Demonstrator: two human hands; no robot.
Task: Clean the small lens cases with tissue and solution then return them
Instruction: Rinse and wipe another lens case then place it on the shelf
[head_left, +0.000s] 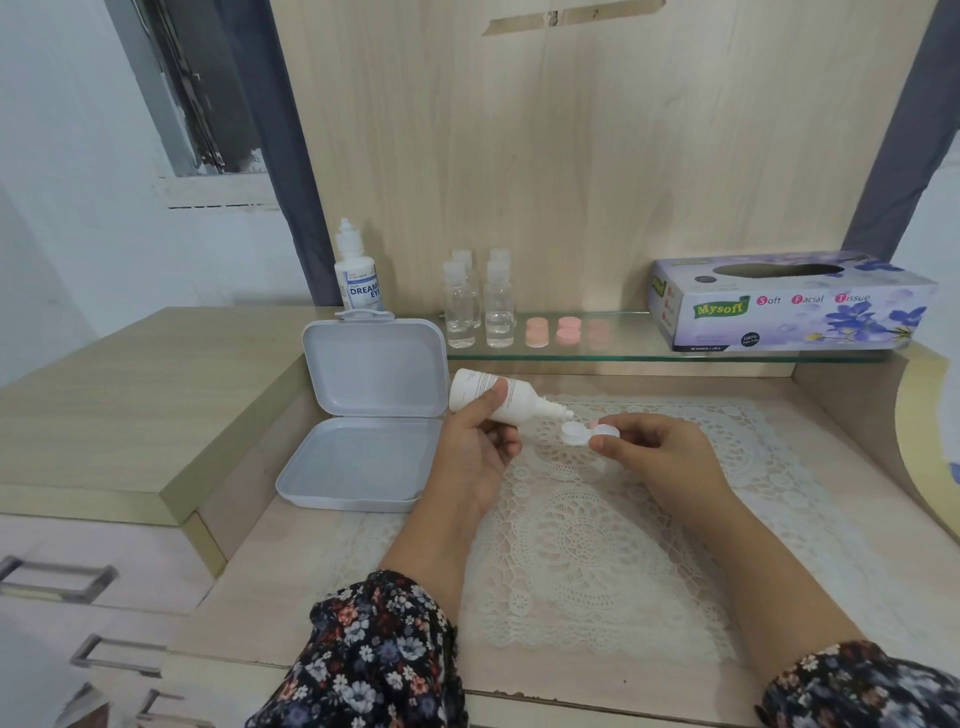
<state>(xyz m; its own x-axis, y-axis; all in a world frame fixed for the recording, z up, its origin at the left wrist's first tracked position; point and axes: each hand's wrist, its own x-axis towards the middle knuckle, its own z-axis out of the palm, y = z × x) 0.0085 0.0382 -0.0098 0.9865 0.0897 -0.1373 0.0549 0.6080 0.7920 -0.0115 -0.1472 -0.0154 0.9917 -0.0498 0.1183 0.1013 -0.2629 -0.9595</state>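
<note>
My left hand (480, 441) grips a white solution bottle (480, 392), tipped so its nozzle points right and down at an open white lens case (584, 434). My right hand (652, 447) pinches that case by its right cup, just above the lace mat (597, 535). The nozzle tip sits right over the case's left cup. Something pink shows behind the case. Pink lens cases (553, 331) lie in a row on the glass shelf (623, 356). A purple tissue box (789, 301) stands at the shelf's right end.
An open white plastic box (363, 415) sits left of my hands, its lid upright. A second solution bottle (357, 275) and several small clear bottles (478, 304) stand at the back. A raised wooden ledge (130, 405) lies to the left, with drawers below it.
</note>
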